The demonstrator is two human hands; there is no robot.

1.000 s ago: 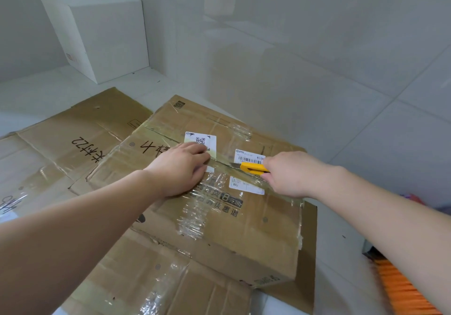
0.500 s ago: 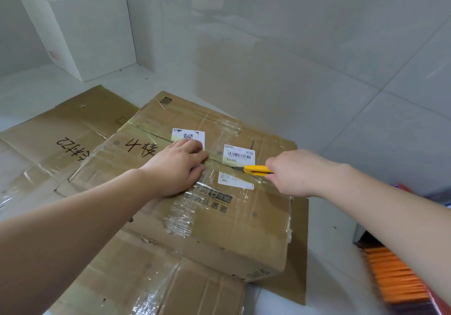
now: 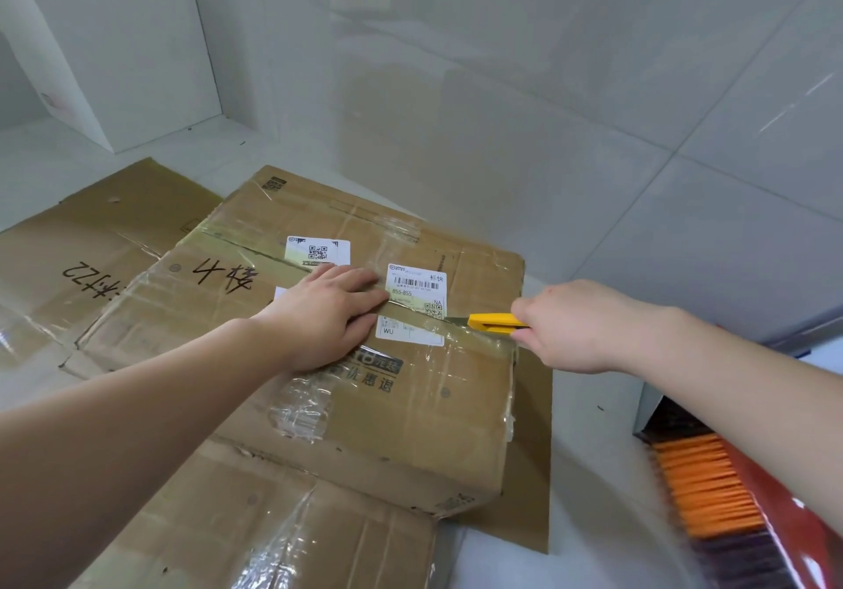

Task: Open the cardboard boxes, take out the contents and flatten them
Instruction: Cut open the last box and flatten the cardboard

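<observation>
Flattened brown cardboard sheets nearest, on white tiled floor. On them, taped brown cardboard box: stiff, likely light, tape slick. Left hand flat, pinning lid. Right hand fisted round yellow utility knife at seam. Grip edges, not tape.

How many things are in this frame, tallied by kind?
Sealed cardboard box: 1
Flattened cardboard sheets: at least 2
White box: 1
Yellow utility knife: 1
Orange-bristled brush: 1
Hands, left hand, right hand: 2
Total: 8
</observation>
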